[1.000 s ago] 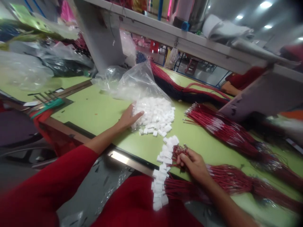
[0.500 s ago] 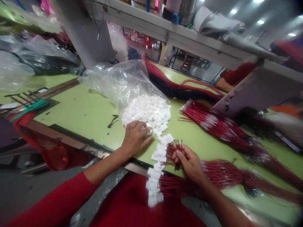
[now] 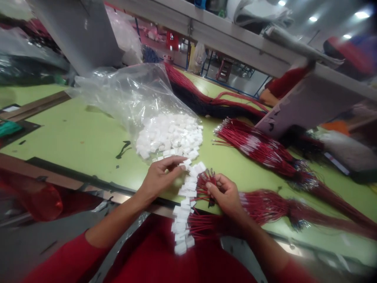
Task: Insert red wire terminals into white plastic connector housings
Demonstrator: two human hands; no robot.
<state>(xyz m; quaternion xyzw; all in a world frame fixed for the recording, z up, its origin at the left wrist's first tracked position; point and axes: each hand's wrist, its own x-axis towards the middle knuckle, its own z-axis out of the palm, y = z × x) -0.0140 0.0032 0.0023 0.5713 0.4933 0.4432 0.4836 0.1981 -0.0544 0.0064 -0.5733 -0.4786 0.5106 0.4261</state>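
- At the bottom centre of the frame, the person's red clothing (image 3: 159, 255) lies under a row of white plastic pieces (image 3: 180, 224); the row climbs past the table edge toward the middle, with red wires running into its pieces from the right.
- Right hand (image 3: 226, 192), right of centre: thumb and fingers are clamped on a bunch of red wires (image 3: 203, 182), whose metal tips point up, just beside the row.
- Left hand (image 3: 159, 177), centre: thumb and forefinger are nearly together at a white piece near the row's upper end; I cannot tell whether they grip it.
- Beyond the right wrist, a tied bundle of red wires (image 3: 265, 206) stretches toward the right edge.
- Across the middle of the frame spreads the green tabletop (image 3: 88, 125), with a black scrap (image 3: 123, 149) on it left of centre.
- Just above the left hand, a heap of loose white pieces (image 3: 173, 135) lies at the mouth of a clear plastic bag (image 3: 129, 90).
- Right of that heap, a second red bundle (image 3: 259, 147) slants down and right.
- Farther up lie red and dark cables (image 3: 194, 92).
- Upper right: another person's arm (image 3: 282, 84) beside a grey panel (image 3: 309, 106), beneath a shelf (image 3: 235, 39).
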